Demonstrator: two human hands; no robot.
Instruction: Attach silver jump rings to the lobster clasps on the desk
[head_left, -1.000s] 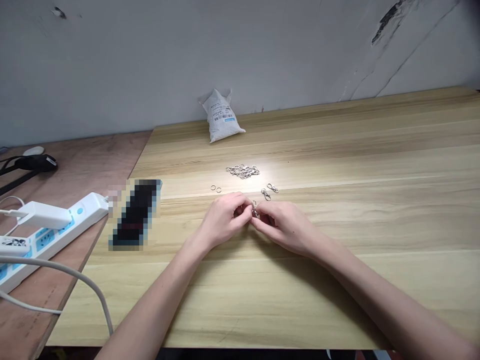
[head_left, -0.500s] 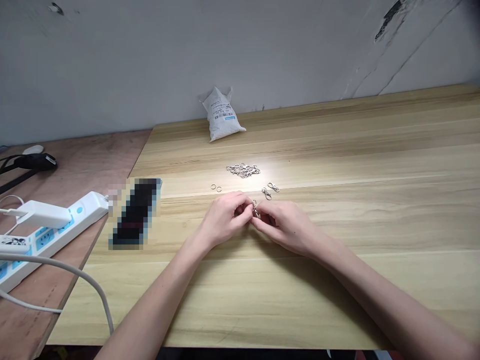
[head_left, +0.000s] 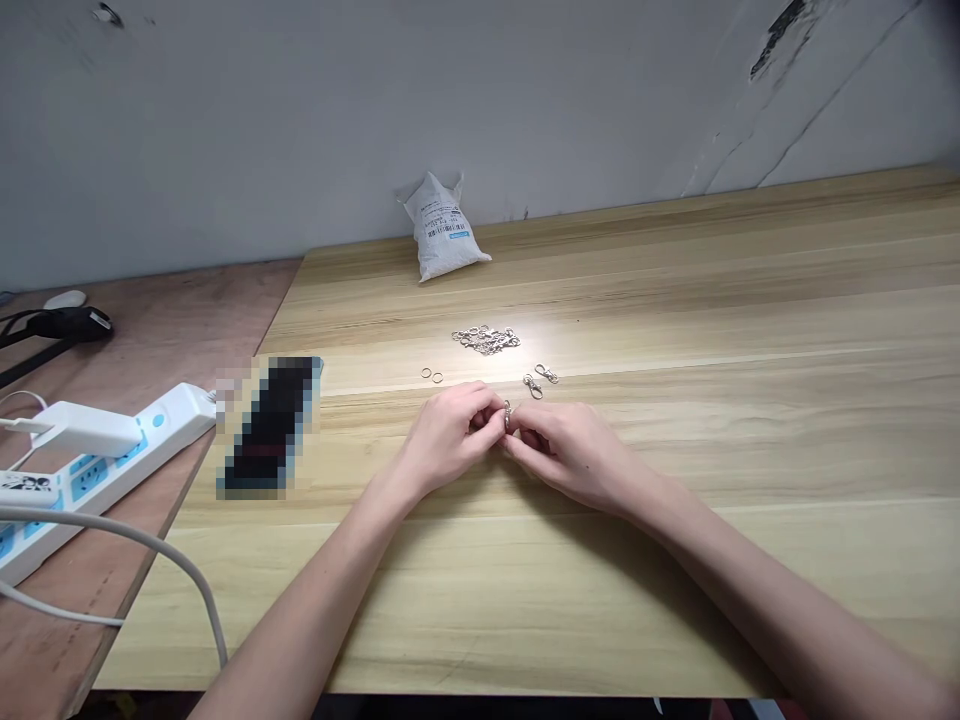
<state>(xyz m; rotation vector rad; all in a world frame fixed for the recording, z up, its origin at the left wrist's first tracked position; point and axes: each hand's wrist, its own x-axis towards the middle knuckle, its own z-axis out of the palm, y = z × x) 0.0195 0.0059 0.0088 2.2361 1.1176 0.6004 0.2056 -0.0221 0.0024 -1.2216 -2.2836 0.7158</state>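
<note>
L hand (head_left: 450, 437) & R hand (head_left: 574, 455): fingers pinched narrow, both on small silver metal ring (head_left: 507, 415), held over light wood-grain surface (head_left: 675, 600). Just ahead: 2 silver swivel clasps (head_left: 537, 380), 2 tiny silver rings (head_left: 431, 376), heap of silver rings & clasps (head_left: 486, 341).

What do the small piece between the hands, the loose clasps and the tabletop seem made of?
The small piece between the left hand and right hand and the swivel clasps look like silvery plated metal, from their bright shine; the base metal can't be told. The tabletop looks like pale wood or laminate, with streaked grain.
</note>
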